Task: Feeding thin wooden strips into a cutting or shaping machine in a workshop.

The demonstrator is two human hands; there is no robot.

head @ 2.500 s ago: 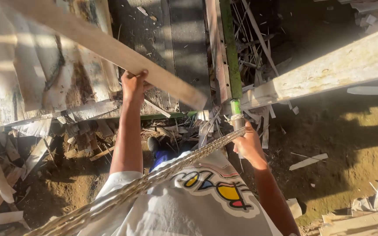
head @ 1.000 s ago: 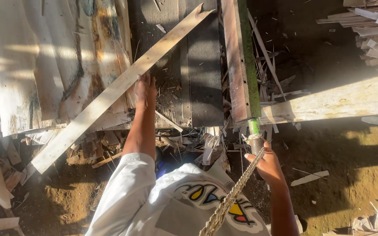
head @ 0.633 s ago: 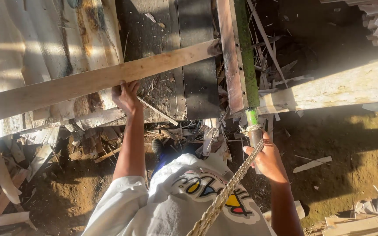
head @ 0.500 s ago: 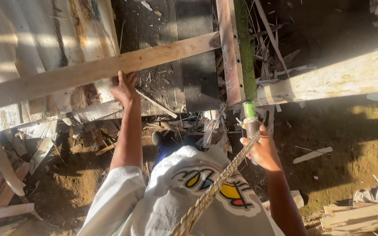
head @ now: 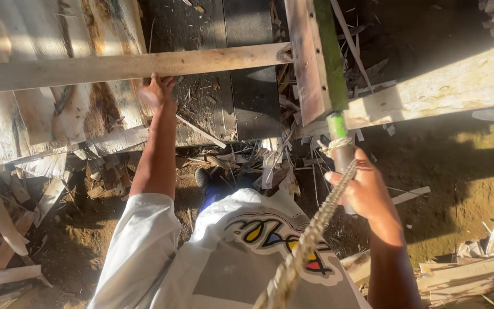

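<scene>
Gripping one pole point(head: 343, 157), right hand point(head: 366, 189) grip closed; left hand point(head: 156, 91) closed on one plank point(head: 127, 64); one rope point(head: 310, 234).

- We see a wooden platform point(head: 41, 126) of pale, weathered boards; a long plank point(head: 121, 66) lies across it.
- Below, we see a dirt floor point(head: 447, 183) with wood scraps point(head: 470, 269) and splinters point(head: 270, 166) lying directly on it.

Low warm sun from left, hard shadows, glare top-left, pic sharp.
</scene>
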